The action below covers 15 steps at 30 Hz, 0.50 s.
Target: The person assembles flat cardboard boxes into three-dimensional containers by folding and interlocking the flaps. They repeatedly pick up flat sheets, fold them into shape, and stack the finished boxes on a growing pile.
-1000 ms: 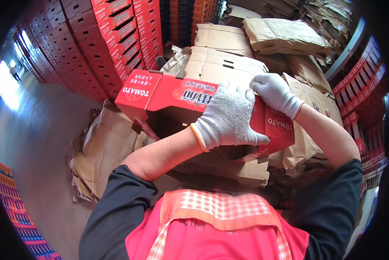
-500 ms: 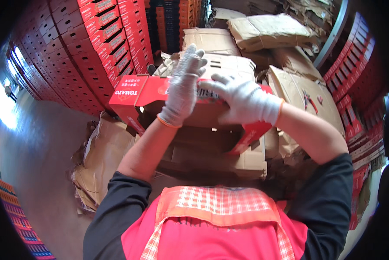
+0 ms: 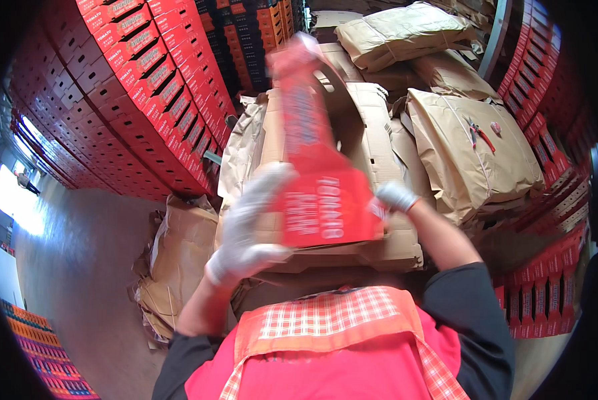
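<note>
A red printed cardboard box [image 3: 329, 207] with a brown inside stands turned on end in front of me, its far part smeared by motion. My left hand [image 3: 249, 223], in a white knitted glove, lies along its left side with thumb and fingers spread apart. At the box's right near corner, my gloved right hand [image 3: 397, 197] is closed on the edge; its fingertips are partly hidden. Beneath the box lie flat brown cardboard blanks [image 3: 372, 143] with slots cut in them.
Tall stacks of red boxes [image 3: 139, 60] rise at the left, with more red boxes [image 3: 545, 287] at the right. Paper-wrapped bundles [image 3: 465, 153] lie at the right; red-handled pliers [image 3: 482, 137] rest on one. Torn brown paper [image 3: 179, 247] sits on the floor [image 3: 79, 267] at left.
The box has turned from lying crosswise to pointing away from me. My left hand has come down to its left side, and my right hand has moved from its far edge to the right near corner.
</note>
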{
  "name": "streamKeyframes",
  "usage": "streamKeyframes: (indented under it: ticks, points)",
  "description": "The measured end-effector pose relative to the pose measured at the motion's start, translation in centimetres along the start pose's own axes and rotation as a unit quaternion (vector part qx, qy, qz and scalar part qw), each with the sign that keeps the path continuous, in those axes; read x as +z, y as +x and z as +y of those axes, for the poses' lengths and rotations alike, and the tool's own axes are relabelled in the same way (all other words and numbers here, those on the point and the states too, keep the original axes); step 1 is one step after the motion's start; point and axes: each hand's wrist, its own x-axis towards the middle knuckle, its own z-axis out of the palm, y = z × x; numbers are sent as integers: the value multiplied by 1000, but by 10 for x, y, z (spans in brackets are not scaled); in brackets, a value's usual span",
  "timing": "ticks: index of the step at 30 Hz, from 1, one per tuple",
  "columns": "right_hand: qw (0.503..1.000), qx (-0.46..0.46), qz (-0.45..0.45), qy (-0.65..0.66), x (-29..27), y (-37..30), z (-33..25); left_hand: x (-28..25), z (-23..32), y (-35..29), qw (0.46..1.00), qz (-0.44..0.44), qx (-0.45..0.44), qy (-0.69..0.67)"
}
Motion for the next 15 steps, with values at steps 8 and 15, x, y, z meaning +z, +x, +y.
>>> streamKeyframes:
  ticks: [8, 15]
  points:
    - [918, -250, 273, 144, -87, -15, -78, 117, -10, 109, 954, 45, 209, 211]
    - [937, -237, 130, -220, -55, -87, -197, 160, -22, 99, 960, 167, 204, 96]
